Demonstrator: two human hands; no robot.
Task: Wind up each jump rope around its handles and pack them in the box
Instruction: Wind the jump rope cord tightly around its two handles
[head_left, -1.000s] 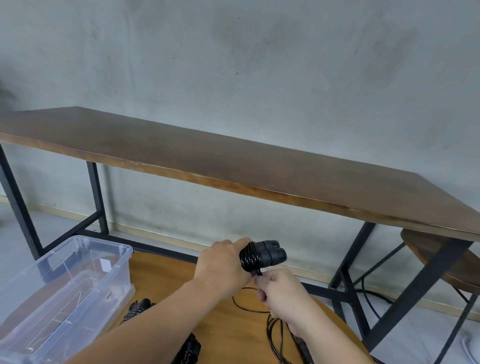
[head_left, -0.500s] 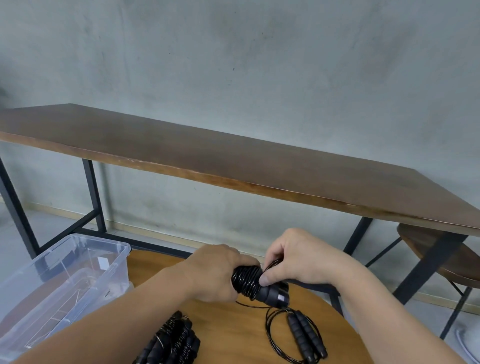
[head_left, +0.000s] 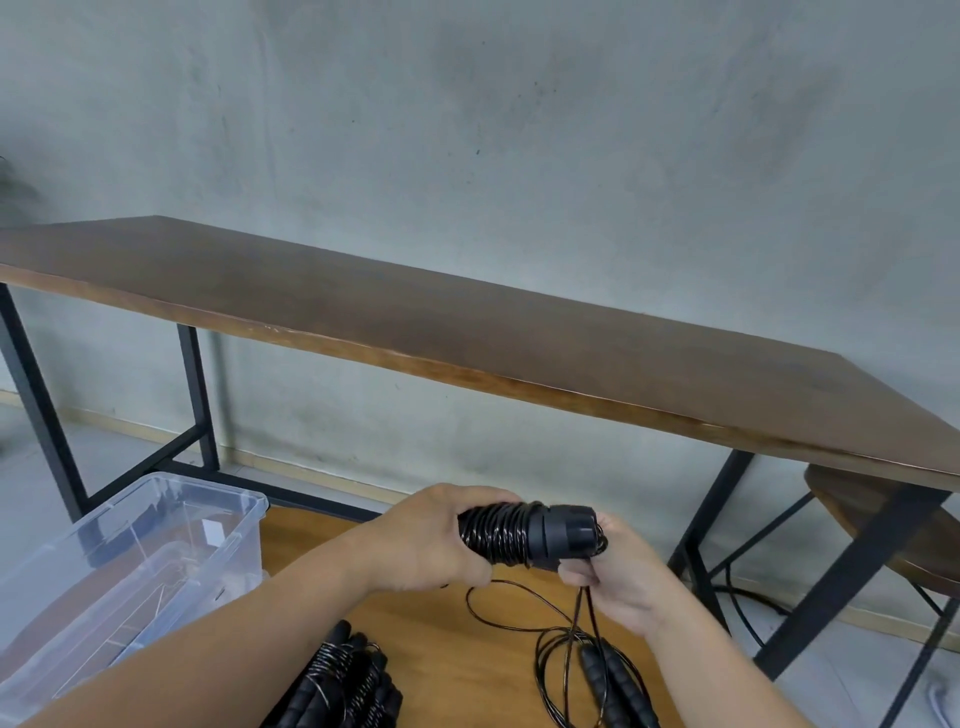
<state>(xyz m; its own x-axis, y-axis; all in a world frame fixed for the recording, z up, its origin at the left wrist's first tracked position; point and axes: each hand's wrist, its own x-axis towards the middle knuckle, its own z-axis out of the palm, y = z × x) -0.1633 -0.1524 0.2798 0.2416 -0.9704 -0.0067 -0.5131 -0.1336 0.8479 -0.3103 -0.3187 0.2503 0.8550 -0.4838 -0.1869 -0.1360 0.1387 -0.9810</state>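
The jump rope (head_left: 511, 535), its cord coiled round paired black handles, sits mid-air at 6 o'clock above the round wooden table (head_left: 457, 654). The left hand (head_left: 431, 543) grips the wound end; the right hand (head_left: 613, 577) pinches the loose cord. The clear box (head_left: 156, 551) stands at 8 o'clock, wound ropes (head_left: 343, 686) near it.

left hand (head_left: 426, 545) gripping, right hand (head_left: 618, 577) pinching

Left hand (head_left: 426, 540) gripping paired handles (head_left: 524, 532) wrapped in black cord; right hand (head_left: 613, 577) pinching the loose cord (head_left: 582, 618) below. Wound ropes (head_left: 348, 686) near, on the round tabletop (head_left: 457, 644); another rope (head_left: 602, 675) to the right; clear box (head_left: 130, 561) left.
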